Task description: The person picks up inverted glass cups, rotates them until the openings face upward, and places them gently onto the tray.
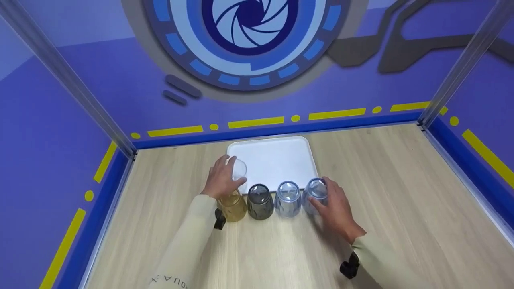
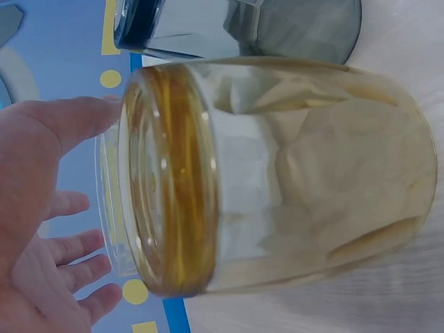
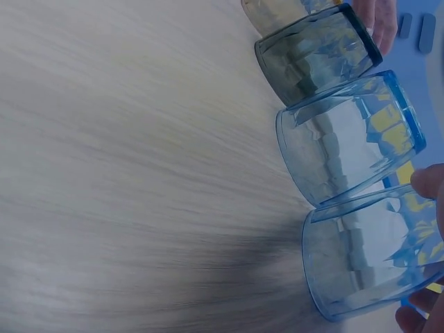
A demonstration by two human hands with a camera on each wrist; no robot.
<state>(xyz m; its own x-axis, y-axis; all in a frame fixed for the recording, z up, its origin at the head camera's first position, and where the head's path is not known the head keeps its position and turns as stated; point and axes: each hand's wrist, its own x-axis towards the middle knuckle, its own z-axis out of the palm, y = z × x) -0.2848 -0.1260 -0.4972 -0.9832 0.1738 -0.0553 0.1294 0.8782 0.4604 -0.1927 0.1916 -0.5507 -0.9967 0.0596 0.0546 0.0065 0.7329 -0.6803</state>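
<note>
My left hand (image 1: 222, 178) holds a clear glass (image 1: 240, 170) at the left end of the white tray (image 1: 277, 160), thumb on one side and fingers on the other. Just below that hand, an upside-down amber glass (image 1: 234, 208) stands on the table and hides much of the clear one in the left wrist view. To its right stand an upturned smoky grey glass (image 1: 260, 204) and an upturned light blue glass (image 1: 288, 199). My right hand (image 1: 338, 206) grips a second light blue glass (image 1: 313, 196), also mouth down, at the right end of the row.
Behind the row, the tray lies flat near the blue back wall (image 1: 257, 108). Side walls (image 1: 52, 160) enclose the wooden table (image 1: 385, 192) on left and right. The glasses stand close together along the tray's front edge.
</note>
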